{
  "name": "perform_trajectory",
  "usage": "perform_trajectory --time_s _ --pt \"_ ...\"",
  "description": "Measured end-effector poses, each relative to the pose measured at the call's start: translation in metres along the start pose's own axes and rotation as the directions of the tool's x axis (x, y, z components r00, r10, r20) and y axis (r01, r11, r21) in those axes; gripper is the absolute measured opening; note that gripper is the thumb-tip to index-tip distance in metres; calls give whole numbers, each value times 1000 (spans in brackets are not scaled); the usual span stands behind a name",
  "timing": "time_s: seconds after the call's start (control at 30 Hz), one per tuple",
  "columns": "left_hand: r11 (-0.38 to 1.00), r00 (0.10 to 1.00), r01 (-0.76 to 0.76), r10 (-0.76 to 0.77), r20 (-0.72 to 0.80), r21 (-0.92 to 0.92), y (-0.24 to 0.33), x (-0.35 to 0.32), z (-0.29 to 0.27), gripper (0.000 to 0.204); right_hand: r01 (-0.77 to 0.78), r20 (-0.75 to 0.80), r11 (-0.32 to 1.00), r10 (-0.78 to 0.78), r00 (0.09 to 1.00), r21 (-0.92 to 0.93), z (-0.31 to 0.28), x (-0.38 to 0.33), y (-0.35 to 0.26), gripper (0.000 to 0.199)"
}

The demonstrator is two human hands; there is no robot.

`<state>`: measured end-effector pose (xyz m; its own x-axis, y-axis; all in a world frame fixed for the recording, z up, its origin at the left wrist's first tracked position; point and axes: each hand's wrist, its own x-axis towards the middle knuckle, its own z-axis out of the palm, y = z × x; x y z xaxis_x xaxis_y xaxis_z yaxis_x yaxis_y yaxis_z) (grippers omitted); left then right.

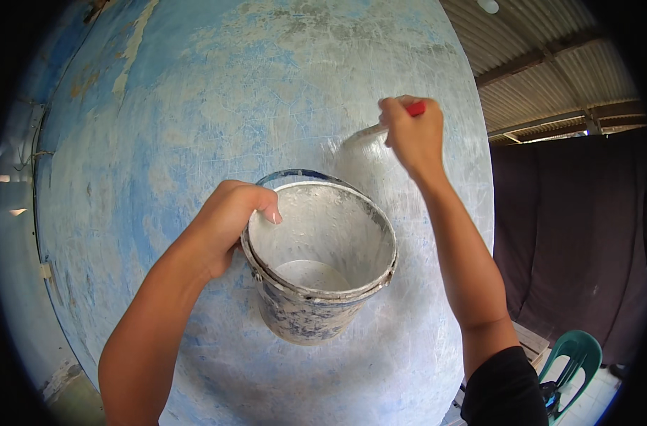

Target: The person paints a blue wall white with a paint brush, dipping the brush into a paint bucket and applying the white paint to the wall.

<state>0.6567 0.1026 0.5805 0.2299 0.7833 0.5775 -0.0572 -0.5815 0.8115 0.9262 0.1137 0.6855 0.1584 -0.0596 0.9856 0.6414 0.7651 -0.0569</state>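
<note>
My left hand [227, 220] grips the rim of a paint bucket [310, 316], thumb inside and fingers around the outside. The bucket is dark blue under dried white splashes, tilted so its inside shows, with white paint [313, 273] at the bottom. Its handle [302, 172] rests along the far rim. Further up and to the right, my right hand [415, 135] is closed around a paintbrush [366, 135] with a red handle end. The bristles, slightly blurred, touch the wall [217, 106], which is worn blue and patchy white. Wet-looking white paint surrounds the brush.
A dark curtain [565, 227] hangs right of the wall, beneath a corrugated roof [550, 64] on beams. At the lower right stand a green plastic chair [575, 362] and a wooden surface [530, 344]. Another pale blue wall [22, 284] runs along the left.
</note>
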Motion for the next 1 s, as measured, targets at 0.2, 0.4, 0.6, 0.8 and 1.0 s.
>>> perform_trajectory --time_s 0.2,0.4,0.6,0.8,1.0 --pt "1000 1000 -2 2 11 -21 -18 -13 8 27 130 -110 953 -103 989 274 10 49 1 34" --pt "998 999 -17 16 -29 -67 -48 -38 3 26 342 -115 938 -333 936 61 16 -40 65 24" --pt "985 996 62 -73 -60 -159 -67 -65 10 9 -78 72 982 67 995 171 -53 -136 32 28" --pt "994 996 41 -49 -79 -100 -109 -99 30 8 -406 173 807 367 914 429 -91 -149 -3 31" --pt "976 918 -61 -27 -396 -207 -150 -194 52 28 -484 246 555 450 859 676 -136 -210 -27 24"
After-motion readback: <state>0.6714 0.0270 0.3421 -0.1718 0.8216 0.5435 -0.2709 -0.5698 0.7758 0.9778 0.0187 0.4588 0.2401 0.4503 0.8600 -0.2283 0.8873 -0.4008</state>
